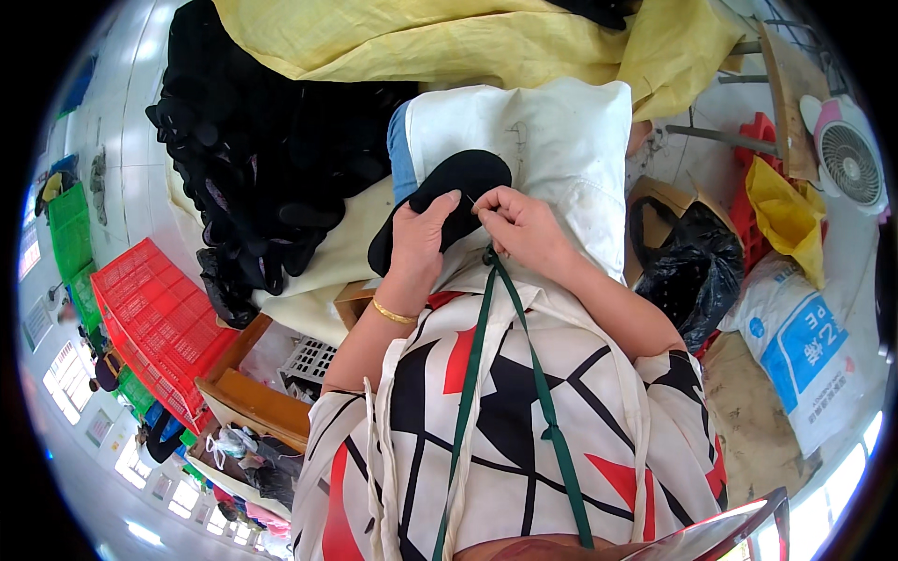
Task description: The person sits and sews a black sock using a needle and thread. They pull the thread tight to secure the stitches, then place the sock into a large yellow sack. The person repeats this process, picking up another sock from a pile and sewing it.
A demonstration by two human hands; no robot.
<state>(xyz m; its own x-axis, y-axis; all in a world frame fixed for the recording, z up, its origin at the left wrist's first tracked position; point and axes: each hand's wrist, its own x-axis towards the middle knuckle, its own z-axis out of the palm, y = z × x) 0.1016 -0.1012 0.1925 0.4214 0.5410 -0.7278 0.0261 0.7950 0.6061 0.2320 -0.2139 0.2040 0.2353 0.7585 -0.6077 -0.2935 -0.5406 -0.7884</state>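
Observation:
A black sole-shaped shoe piece (456,187) lies over a white cloth (552,140) on my lap. My left hand (418,238) grips this black piece from below, thumb on top; a gold bangle sits on that wrist. My right hand (521,222) is pinched shut at the piece's right edge, fingertips together as if on something thin, too small to make out. A green cord (510,327) hangs from my neck down over my patterned top.
A big heap of black shoe pieces (271,159) lies to my left on cream cloth, under a yellow sack (486,37). A red plastic crate (154,318), a wooden stool (248,388), a black bag in a carton (683,262), a white sack (795,346) and a fan (847,154) surround me.

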